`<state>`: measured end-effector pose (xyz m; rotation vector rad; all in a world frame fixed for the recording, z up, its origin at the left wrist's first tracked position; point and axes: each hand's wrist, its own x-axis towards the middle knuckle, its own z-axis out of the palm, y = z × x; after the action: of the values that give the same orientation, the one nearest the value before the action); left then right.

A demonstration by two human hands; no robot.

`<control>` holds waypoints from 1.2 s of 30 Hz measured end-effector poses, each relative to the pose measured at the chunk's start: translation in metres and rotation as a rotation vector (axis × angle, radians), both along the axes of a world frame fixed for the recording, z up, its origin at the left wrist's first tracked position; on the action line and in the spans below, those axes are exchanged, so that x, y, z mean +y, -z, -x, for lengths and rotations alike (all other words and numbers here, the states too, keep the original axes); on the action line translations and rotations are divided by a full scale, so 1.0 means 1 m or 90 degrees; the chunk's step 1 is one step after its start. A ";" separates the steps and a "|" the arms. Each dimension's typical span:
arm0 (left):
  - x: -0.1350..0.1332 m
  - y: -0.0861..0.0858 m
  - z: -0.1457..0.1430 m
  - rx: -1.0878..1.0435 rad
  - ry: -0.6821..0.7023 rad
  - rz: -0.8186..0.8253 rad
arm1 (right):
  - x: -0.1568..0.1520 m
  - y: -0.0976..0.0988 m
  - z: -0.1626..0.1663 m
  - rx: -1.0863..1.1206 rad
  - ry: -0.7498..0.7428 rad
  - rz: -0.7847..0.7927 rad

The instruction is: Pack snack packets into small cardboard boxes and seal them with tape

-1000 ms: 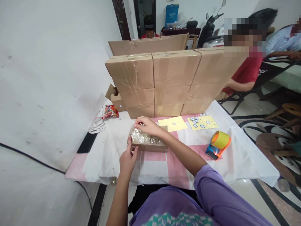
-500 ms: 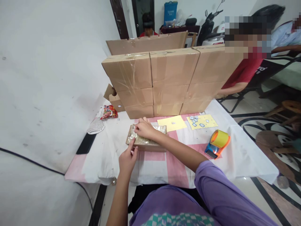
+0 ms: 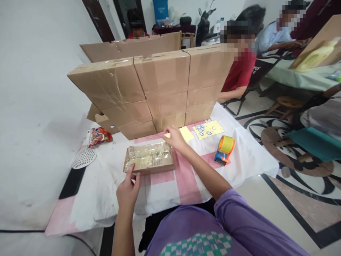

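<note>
A small cardboard box (image 3: pixel 150 171) lies flat on the table in front of me, its top covered with shiny, wrinkled clear tape. My left hand (image 3: pixel 128 188) holds its near left corner, index finger on top and thumb against the front side. Over the far right corner is my right hand (image 3: pixel 174 138), fingers bent together; what they pinch, if anything, is hidden. Just behind that hand lies a yellow sheet (image 3: pixel 187 133), partly covered by it. A tape dispenser (image 3: pixel 224 150) with a yellow roll stands to the right.
Stacked cardboard boxes (image 3: pixel 165 81) form a wall across the back of the table. A yellow card with drawn shapes (image 3: pixel 209 129) lies behind the dispenser. At left are a red snack packet (image 3: pixel 99 136), a white perforated piece (image 3: pixel 84 157) and a black strip (image 3: pixel 72 183). People sit beyond.
My right hand has moved from the box's left part to its far right corner. My left hand stays at the near left corner. The camera view has turned right.
</note>
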<state>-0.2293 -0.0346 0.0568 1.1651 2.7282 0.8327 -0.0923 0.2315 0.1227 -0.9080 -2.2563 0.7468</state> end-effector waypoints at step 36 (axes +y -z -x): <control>0.064 -0.027 0.075 -0.414 -0.034 -0.073 | -0.020 0.061 -0.004 0.202 -0.105 0.337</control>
<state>-0.3048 0.0292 0.0843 0.6692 2.2011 1.1427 -0.0885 0.2114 0.0618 -0.7650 -1.8925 1.4975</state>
